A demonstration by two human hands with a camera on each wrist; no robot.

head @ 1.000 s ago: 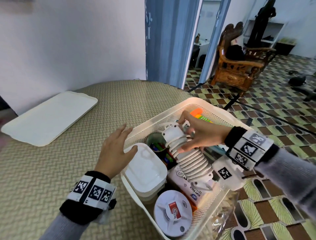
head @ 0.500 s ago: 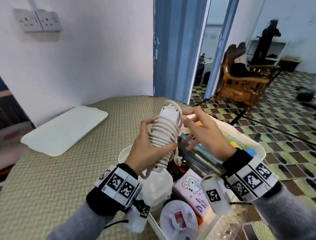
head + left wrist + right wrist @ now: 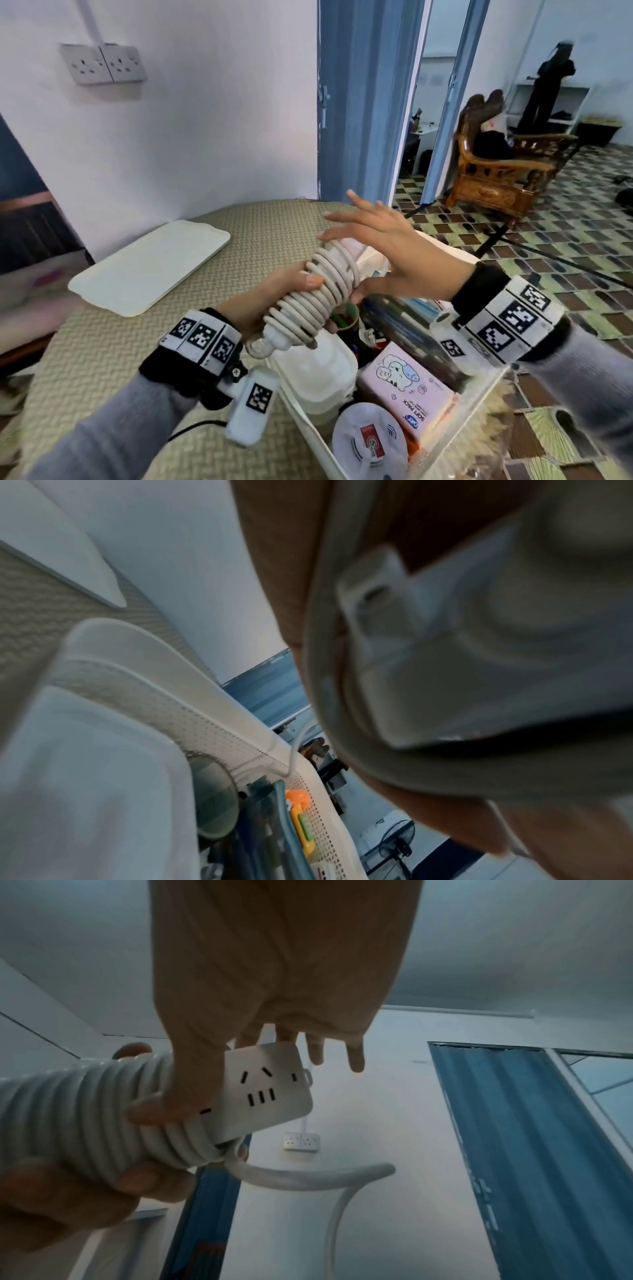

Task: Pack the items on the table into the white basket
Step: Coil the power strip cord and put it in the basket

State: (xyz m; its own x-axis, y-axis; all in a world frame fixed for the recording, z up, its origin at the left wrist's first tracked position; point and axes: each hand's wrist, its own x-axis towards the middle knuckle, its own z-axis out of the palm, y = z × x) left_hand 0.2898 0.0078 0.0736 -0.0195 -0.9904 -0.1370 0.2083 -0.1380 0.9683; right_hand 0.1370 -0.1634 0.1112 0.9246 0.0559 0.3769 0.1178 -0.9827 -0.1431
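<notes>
A white power strip point(image 3: 310, 301) with its cable wound round it hangs tilted above the near left part of the white basket point(image 3: 310, 435). My left hand point(image 3: 284, 298) grips it round the coils. My right hand point(image 3: 383, 253) is over the strip's far end, fingers straight and spread. In the right wrist view the socket face point(image 3: 267, 1091) shows, with my right thumb point(image 3: 164, 1110) lying on it and a loose cable loop below. The left wrist view is blurred; the strip's plug end point(image 3: 445, 669) fills it, above the basket rim point(image 3: 212, 704).
In the basket lie a white lidded box point(image 3: 315, 373), a pink tissue pack point(image 3: 404, 390), a round white alarm point(image 3: 368, 442), a pen cup point(image 3: 346, 315) and a dark folder point(image 3: 411, 332). A white tray point(image 3: 150, 267) lies on the woven table point(image 3: 85, 359). A wooden chair point(image 3: 496, 171) stands beyond.
The strip came up out of the basket from my right hand into my left. It now tilts lower, and my right fingers have let go and spread above it.
</notes>
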